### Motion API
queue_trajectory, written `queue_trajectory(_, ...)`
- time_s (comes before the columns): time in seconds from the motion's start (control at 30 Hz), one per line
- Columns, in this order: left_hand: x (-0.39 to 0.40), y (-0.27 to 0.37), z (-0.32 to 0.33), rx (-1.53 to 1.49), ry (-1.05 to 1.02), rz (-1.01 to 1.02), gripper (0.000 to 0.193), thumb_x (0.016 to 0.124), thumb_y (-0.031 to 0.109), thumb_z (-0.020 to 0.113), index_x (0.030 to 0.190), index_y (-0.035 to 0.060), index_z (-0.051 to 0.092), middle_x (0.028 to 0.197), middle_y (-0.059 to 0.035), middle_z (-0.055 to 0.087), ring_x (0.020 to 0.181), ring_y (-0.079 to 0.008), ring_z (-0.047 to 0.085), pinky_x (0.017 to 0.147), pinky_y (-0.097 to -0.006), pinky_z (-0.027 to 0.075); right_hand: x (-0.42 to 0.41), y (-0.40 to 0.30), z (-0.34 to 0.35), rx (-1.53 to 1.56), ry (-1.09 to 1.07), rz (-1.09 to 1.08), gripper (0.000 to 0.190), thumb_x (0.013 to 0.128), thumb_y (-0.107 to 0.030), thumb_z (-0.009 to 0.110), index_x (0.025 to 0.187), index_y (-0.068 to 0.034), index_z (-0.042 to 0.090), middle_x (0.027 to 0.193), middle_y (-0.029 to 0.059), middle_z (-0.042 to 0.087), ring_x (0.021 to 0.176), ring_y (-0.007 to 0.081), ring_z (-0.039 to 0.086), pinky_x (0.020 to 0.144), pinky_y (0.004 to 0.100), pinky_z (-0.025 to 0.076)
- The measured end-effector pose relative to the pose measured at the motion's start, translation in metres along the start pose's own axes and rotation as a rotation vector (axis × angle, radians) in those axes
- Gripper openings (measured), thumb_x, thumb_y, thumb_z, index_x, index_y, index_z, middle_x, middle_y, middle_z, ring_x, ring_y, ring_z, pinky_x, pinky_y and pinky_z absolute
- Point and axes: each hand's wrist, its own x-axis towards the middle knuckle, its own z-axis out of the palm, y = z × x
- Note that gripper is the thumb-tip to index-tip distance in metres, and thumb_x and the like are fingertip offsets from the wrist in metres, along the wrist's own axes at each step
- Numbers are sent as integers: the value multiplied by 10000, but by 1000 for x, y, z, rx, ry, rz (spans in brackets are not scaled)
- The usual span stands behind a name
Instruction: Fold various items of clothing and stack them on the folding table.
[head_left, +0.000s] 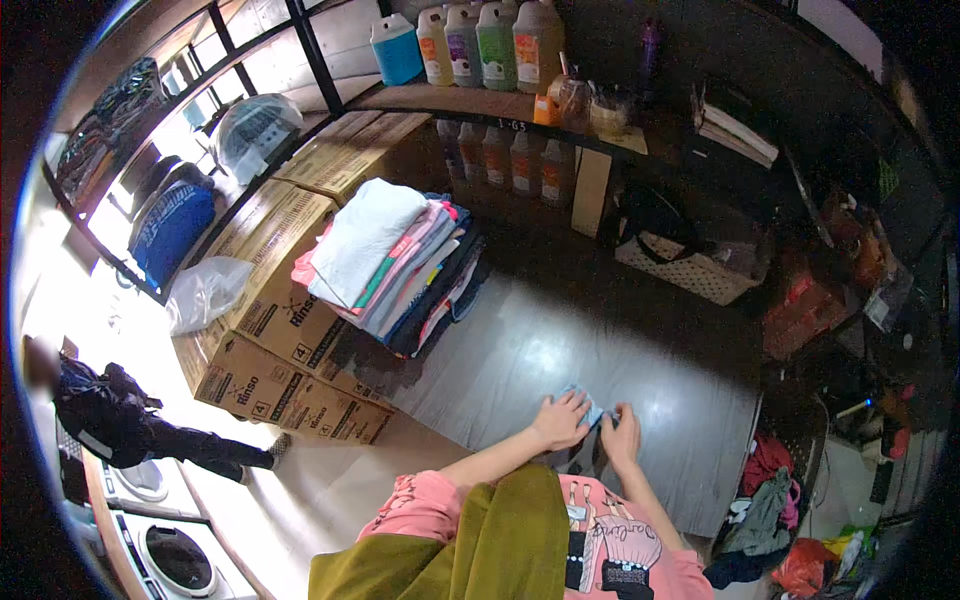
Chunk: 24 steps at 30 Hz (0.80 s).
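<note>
A small light-blue cloth garment (592, 412) lies folded on the grey wood-grain table (525, 345), close to its front edge. My left hand (561, 421) rests flat over the left part of the cloth with its fingers spread. At the right end, my right hand (621, 436) has its thumb and fingers bent around the cloth's edge. Much of the garment is hidden beneath both hands. Farther off to the left on the same table stands a tall stack of folded clothes (405, 255), with a pale blue piece on top.
Rinso cartons (277, 322) are piled left of the table, a clear plastic bag (206, 292) on them. Jugs of coloured liquid (480, 45) line a shelf behind. Loose clothes (765, 510) fill a basket at right. A person (127, 412) stands near front-loading washers (180, 559).
</note>
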Motion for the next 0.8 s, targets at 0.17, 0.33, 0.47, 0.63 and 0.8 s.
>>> queue_trajectory(0.17,-3,-2,1,54,66,-117,413,768,291,622,1118,91,530,1171,-80,531,1132,-260,463,884,-495,370,-24,61,-21,-225,-7,-343,412,837,-177,568,1181,28,469,1295,236,442,1227,370,396,1010,435,337)
queue_trajectory(0.33,12,-20,6,-103,279,-225,370,661,303,738,899,62,590,974,-109,594,989,-279,551,782,-454,422,-31,69,-21,-458,-80,-395,512,904,-230,455,1340,16,350,1448,173,290,1349,327,252,1099,449,200)
queue_trajectory(0.47,-2,-50,-2,-487,-94,-92,381,690,333,742,863,33,583,850,-145,601,801,-272,586,688,-409,451,-30,62,-17,-496,-24,-378,502,898,-223,458,1336,5,369,1444,150,312,1349,304,261,1097,433,209)
queue_trajectory(0.63,-33,-91,-112,-851,55,-55,313,793,298,709,890,29,579,779,-58,590,728,-113,524,623,-294,434,-30,55,-17,-495,-30,-353,488,894,-215,457,1327,0,386,1441,144,318,1343,302,270,1098,434,213)
queue_trajectory(0.8,-77,-187,-285,-842,538,-119,159,874,196,632,929,64,564,829,53,523,754,-39,466,656,-201,395,-35,46,-17,-559,-50,-306,469,893,-169,435,1326,2,379,1437,145,322,1342,304,270,1104,431,203)
